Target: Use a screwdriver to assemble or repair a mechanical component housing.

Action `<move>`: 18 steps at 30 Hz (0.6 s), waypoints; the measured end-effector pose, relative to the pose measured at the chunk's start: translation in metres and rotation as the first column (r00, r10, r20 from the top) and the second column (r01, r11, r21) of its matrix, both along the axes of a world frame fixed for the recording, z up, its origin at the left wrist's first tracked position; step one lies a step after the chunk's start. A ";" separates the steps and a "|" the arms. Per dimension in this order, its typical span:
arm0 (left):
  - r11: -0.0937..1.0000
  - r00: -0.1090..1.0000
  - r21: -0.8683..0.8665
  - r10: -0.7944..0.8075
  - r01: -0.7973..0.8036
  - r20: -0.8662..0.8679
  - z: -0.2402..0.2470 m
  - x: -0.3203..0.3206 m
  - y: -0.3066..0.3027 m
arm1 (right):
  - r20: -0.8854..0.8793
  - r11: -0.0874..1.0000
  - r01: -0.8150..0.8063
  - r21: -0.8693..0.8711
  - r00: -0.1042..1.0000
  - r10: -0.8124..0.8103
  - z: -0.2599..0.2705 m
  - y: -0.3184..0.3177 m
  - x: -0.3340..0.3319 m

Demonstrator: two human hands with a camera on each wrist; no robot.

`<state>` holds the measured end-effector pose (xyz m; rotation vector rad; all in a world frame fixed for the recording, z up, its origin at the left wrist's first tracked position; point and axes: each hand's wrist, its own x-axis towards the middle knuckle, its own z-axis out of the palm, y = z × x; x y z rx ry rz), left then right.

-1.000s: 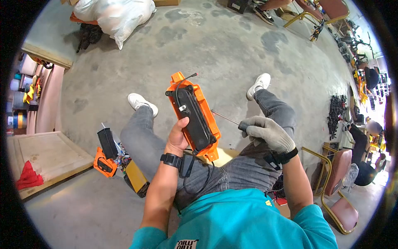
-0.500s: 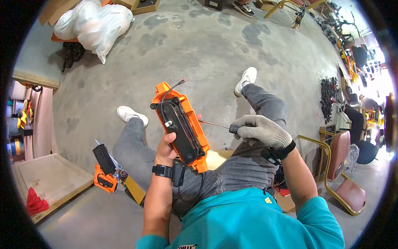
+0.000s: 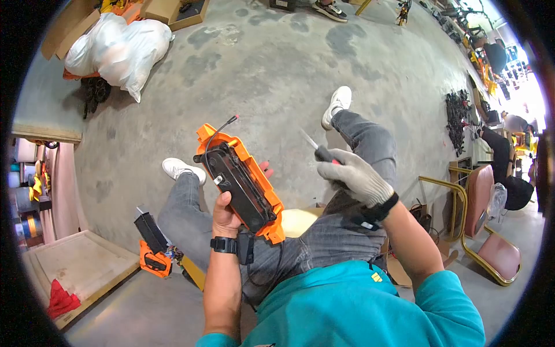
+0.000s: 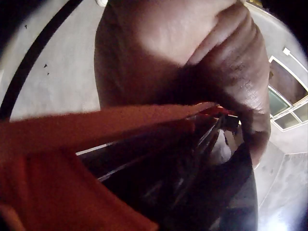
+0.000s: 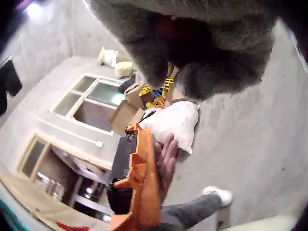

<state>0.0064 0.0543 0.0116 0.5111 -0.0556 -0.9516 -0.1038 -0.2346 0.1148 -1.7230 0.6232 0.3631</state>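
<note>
1. The orange casing (image 3: 261, 194) is tilting up above the person's lap, with its black panel (image 3: 237, 185) facing up.
2. The left hand (image 3: 225, 217) is gripping its lower end.
3. The gloved right hand (image 3: 355, 176) is clutching a screwdriver (image 3: 317, 149) nearby, its tip staying clear of the casing.

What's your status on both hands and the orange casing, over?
Left hand grips orange casing, black module facing up. Gloved right hand holds screwdriver, tip apart from casing. Nothing between them.
</note>
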 end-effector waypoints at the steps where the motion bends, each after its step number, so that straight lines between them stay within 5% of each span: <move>1: 1.000 1.000 -0.017 -0.002 0.002 -0.005 0.001 0.000 0.000 | -0.053 0.959 0.150 0.239 0.989 -0.142 -0.028 0.002 0.005; 2: 1.000 1.000 -0.013 -0.006 0.006 -0.005 0.002 0.000 0.000 | -0.135 0.842 0.296 0.452 0.955 -0.263 -0.048 0.007 0.010; 6: 0.998 0.997 -0.026 -0.054 0.052 -0.047 0.007 -0.002 0.000 | -0.109 0.708 0.324 0.628 0.937 -0.332 -0.063 0.044 0.043; 13: 0.996 0.995 -0.026 -0.081 0.080 -0.051 0.005 -0.003 -0.005 | -0.072 0.746 0.147 0.649 0.989 -0.132 -0.071 0.050 0.056; 18: 0.995 0.995 -0.059 -0.078 0.074 -0.056 0.007 -0.004 -0.002 | -0.071 0.697 0.170 0.696 0.983 -0.169 -0.072 0.054 0.051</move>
